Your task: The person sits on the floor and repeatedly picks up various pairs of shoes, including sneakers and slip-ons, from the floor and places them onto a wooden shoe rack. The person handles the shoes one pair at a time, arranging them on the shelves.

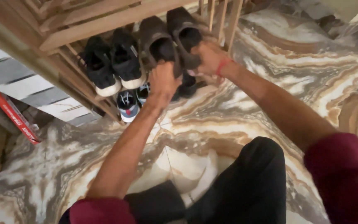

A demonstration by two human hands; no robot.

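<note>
Dark brown shoes (171, 39) (a pair) are resting heels-outward on the wooden rack (104, 20), long axes pointing inward; the left hand (162, 81) is clasping one heel, the right hand (207, 58) clasping the other.

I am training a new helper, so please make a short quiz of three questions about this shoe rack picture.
1. True or false: the left hand grips the heel of a dark brown shoe.
2. Which pair stands on the wooden rack to the left of the brown shoes? A) black sneakers with white soles B) red boots C) yellow sandals
3. What is worn on the wrist of the right hand?

Key
1. True.
2. A.
3. A red band.
</note>
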